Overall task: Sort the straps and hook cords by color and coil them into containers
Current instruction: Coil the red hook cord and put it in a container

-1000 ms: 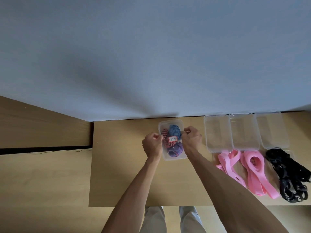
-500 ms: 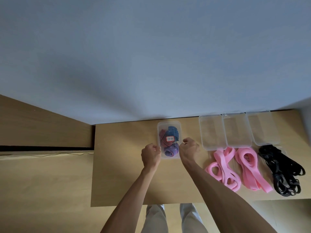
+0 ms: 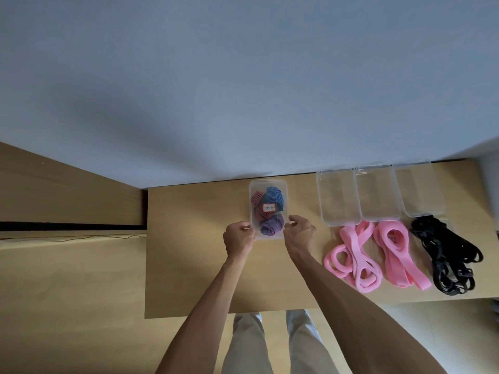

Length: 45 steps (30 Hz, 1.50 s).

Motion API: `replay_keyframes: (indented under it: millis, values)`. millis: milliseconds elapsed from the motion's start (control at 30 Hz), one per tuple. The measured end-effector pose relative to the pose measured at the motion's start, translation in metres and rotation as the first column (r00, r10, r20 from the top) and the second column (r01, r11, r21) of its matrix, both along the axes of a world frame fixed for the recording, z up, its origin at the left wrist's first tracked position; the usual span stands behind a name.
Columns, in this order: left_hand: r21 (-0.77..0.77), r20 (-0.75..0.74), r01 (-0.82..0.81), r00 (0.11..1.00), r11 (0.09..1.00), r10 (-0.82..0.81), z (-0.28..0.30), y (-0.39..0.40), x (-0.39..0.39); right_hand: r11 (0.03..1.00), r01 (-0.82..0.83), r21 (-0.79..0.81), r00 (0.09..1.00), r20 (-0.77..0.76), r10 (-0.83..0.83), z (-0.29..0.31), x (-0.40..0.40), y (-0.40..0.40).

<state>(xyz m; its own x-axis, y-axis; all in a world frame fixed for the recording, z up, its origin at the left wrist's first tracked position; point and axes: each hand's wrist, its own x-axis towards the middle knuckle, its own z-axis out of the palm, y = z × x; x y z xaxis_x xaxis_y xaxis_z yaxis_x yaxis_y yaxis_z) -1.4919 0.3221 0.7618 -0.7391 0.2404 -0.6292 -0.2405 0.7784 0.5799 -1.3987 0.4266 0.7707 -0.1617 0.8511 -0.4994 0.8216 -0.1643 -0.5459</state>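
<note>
Both hands, left hand (image 3: 239, 238) and right hand (image 3: 300, 236), pinching clear lidded plastic box (image 3: 268, 209) mid-frame — loose grip, could pop lid, spill coils.

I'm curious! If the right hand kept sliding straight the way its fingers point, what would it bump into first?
The right hand points inward at the clear box of coiled cords, which its fingertips already seem to touch at the near corner. So the box comes first; the left hand is on the other side.
</note>
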Motion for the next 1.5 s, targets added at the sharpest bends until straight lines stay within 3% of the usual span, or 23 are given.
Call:
replay_keyframes:
  millis: [200,400,567,800,1067,1133,1333,1500]
  values:
    - [0.094,0.0,-0.11,0.994,0.989,0.111,-0.001,0.0,0.005,0.993,0.101,-0.06,0.995,0.014,-0.101,-0.001,-0.005,0.002]
    - [0.109,0.125,-0.155,0.982,0.982,0.141,-0.001,-0.01,0.001,0.992,0.104,-0.065,0.995,0.003,-0.104,0.0,0.002,-0.006]
    - [0.092,0.144,-0.136,0.982,0.986,0.122,0.005,-0.008,-0.001,0.991,0.12,-0.066,0.993,-0.014,-0.121,-0.004,0.009,-0.013]
    - [0.111,0.136,-0.151,0.981,0.982,0.135,0.003,-0.011,0.002,0.972,0.139,-0.188,0.99,-0.013,-0.144,-0.007,0.012,-0.008]
    - [0.067,0.118,-0.017,0.993,0.998,0.009,0.008,-0.005,-0.013,0.999,0.032,-0.033,0.996,0.085,-0.029,-0.002,-0.006,-0.006]
    - [0.106,0.085,-0.045,0.996,0.993,0.036,0.008,0.003,-0.019,0.998,0.057,0.008,0.996,0.072,-0.057,-0.001,-0.016,0.003]
    - [0.074,-0.015,0.008,1.0,0.997,-0.007,-0.003,0.019,-0.03,0.993,0.111,-0.04,0.992,0.061,-0.108,-0.006,-0.027,0.02]
    - [0.047,0.062,0.008,0.998,0.999,-0.011,-0.005,0.021,-0.041,0.993,0.098,-0.064,0.992,0.087,-0.092,-0.004,-0.034,0.022]
